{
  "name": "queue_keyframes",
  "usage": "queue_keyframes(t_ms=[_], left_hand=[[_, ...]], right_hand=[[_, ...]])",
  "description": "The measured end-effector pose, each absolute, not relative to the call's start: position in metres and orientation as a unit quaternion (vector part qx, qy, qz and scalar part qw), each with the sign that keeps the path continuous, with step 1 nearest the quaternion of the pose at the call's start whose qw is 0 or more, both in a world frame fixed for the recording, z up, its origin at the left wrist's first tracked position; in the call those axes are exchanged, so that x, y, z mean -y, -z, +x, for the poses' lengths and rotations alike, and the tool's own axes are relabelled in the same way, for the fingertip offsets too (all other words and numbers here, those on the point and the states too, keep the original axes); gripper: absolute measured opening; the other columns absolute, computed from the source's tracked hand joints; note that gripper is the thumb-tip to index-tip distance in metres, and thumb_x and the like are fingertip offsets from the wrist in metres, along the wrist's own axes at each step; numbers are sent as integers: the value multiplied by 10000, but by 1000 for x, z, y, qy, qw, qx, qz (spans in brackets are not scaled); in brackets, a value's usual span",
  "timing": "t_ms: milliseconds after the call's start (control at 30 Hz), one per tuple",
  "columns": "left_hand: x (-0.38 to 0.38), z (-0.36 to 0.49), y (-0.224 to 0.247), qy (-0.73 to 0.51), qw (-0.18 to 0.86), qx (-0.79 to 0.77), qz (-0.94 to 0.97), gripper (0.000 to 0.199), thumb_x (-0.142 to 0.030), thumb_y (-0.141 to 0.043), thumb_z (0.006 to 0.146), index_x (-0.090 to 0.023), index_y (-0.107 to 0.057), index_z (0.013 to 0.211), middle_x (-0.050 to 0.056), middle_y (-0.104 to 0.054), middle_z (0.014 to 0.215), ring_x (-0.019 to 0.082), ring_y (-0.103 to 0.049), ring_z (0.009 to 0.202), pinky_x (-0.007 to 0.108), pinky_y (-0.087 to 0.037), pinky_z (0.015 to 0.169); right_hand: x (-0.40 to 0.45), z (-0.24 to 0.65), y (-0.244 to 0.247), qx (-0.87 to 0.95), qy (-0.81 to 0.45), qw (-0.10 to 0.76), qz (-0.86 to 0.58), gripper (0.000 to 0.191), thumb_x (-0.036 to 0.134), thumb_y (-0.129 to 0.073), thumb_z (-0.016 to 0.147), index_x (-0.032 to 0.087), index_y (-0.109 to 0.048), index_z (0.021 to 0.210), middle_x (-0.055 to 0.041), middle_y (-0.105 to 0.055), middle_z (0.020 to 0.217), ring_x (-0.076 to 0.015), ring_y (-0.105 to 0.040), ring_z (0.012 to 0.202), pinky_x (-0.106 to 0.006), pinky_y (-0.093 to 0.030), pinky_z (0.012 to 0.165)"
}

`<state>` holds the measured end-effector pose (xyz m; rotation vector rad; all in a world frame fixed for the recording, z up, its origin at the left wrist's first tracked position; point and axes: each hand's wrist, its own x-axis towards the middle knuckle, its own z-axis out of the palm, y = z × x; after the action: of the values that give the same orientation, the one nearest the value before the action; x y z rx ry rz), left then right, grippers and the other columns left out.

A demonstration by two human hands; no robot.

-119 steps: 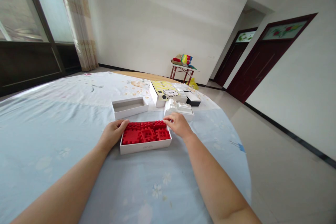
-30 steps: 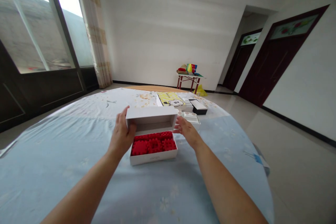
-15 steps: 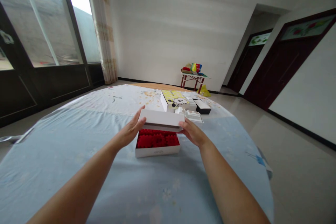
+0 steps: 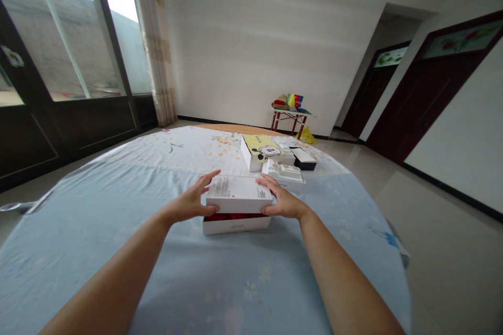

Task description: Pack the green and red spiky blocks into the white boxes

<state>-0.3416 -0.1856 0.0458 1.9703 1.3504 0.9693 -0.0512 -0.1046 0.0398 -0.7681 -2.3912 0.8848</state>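
A white box lid (image 4: 239,194) with small dark print on its top lies between my two hands. My left hand (image 4: 193,200) grips its left end, thumb at the near edge. On the right end, my right hand (image 4: 283,199) holds it with fingers over the top and thumb along the near side. Directly beneath is the white box base (image 4: 237,226), standing on the table. Red contents (image 4: 231,216) show in a narrow gap between lid and base; the lid covers the rest of them.
Beyond my right hand stand a yellow-and-white cartoon box (image 4: 262,147), a white molded tray (image 4: 283,170) and a black box with a white top (image 4: 303,158). A blue-and-white floral cloth (image 4: 188,272) covers the round table. A small table (image 4: 293,113) with colourful items stands by the wall.
Both hands have lowered the lid and tipped it flatter, so its printed top now shows. It hides most of the red contents that were visible before.
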Motion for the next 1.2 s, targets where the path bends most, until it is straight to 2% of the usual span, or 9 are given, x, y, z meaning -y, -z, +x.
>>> queue_keyframes(t_ms=[100, 233, 400, 733, 1000, 1200], left_hand=[[185, -344, -44, -352, 298, -521, 718, 950, -311, -682, 618, -271, -158, 1409, 132, -225, 1445, 307, -264, 1291, 490, -280, 1020], [185, -348, -41, -337, 339, -525, 704, 1065, -341, -714, 590, -235, -64, 1427, 176, -335, 1385, 307, -330, 1257, 471, -324, 987], [190, -348, -46, -299, 347, -548, 700, 1134, -376, -743, 547, -236, -47, 1432, 173, -387, 1353, 291, -297, 1280, 454, -315, 992], [193, -343, -49, -300, 338, -575, 682, 1118, -371, -745, 514, -249, -113, 1428, 151, -397, 1350, 307, -336, 1246, 433, -379, 936], [192, -345, -44, -278, 322, -572, 701, 1162, -364, -751, 505, -204, -66, 1429, 174, -361, 1364, 313, -313, 1260, 396, -383, 939], [193, -345, -44, -277, 358, -557, 696, 1162, -366, -741, 532, -235, -6, 1422, 186, -310, 1391, 307, -290, 1273, 432, -382, 939]], right_hand=[[105, -51, -40, 872, -326, 234, -281, 824, 315, -716, 593, 271, -359, 1335, -66, -121, 1480, -252, -160, 1345, -406, -151, 1081], [108, -51, -44, 871, -341, 222, -277, 824, 287, -716, 587, 274, -362, 1331, -64, -112, 1479, -245, -167, 1343, -394, -223, 1059], [112, -48, -49, 872, -358, 200, -267, 820, 307, -728, 574, 289, -384, 1319, -62, -149, 1468, -258, -203, 1329, -397, -286, 1027], [112, -49, -48, 871, -353, 196, -278, 813, 306, -735, 585, 283, -382, 1316, -74, -150, 1459, -249, -213, 1323, -393, -303, 1023], [112, -47, -48, 869, -367, 187, -273, 828, 328, -753, 561, 287, -389, 1303, -76, -168, 1439, -262, -205, 1322, -421, -297, 1024], [112, -47, -47, 868, -368, 185, -276, 850, 338, -756, 563, 296, -368, 1318, -68, -130, 1460, -260, -198, 1325, -417, -292, 1029]])
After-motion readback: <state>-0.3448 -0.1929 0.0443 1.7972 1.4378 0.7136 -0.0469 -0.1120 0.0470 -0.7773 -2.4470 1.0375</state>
